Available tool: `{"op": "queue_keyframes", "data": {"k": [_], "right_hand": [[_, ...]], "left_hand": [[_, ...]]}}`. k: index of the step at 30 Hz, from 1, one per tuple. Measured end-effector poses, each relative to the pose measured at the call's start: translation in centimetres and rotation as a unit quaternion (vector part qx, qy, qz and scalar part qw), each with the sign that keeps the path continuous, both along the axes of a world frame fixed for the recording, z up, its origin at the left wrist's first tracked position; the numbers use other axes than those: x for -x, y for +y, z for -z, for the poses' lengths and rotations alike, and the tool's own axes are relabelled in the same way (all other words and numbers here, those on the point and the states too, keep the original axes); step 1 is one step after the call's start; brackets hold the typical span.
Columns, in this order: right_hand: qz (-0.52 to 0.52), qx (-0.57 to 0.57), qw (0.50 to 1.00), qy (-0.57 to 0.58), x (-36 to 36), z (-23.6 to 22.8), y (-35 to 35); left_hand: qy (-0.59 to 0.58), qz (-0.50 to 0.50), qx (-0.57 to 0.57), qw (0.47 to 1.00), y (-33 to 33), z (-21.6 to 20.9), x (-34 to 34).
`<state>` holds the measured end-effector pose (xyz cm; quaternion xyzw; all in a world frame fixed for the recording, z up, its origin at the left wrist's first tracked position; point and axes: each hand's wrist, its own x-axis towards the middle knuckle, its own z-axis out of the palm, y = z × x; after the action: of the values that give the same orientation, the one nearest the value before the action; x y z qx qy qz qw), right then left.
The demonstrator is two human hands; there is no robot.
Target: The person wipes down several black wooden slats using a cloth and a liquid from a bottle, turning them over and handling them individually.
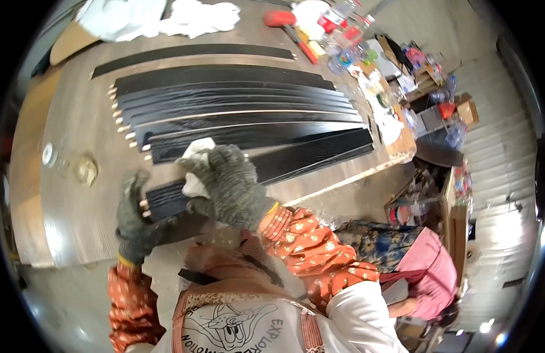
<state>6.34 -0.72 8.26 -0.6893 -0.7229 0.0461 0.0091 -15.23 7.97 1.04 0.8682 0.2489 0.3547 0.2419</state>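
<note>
Both hands wear grey work gloves. My right hand is closed on a bunched white cloth and presses it onto the black board closest to me. My left hand is curled around the left end of that board, beside its small light wooden dowels. The board's middle is hidden under my right hand. Beyond it, several black wooden boards lie side by side, with similar dowels at their left ends. A single black strip rests apart at the far side.
The boards lie on a wood-grain table. A clear bottle lies at left. Far right hold a red-handled mallet and plastic bottles. White cloths sit at the back. A person in pink bends over at right.
</note>
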Motion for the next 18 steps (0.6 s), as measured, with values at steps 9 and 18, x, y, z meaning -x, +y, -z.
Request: {"op": "queue_keyframes", "data": {"k": [9, 18], "right_hand": [[-0.100, -0.309, 0.888, 0.325, -11.7, -0.9, -4.2], [0.488, -0.226, 0.813, 0.221, -45.3, 3.4, -23.5]], "left_hand": [[0.144, -0.055, -0.158, 0.975, -5.4, -3.7, -12.3], [0.104, -0.201, -0.147, 0.963, -6.9, -0.3, -13.6]]}}
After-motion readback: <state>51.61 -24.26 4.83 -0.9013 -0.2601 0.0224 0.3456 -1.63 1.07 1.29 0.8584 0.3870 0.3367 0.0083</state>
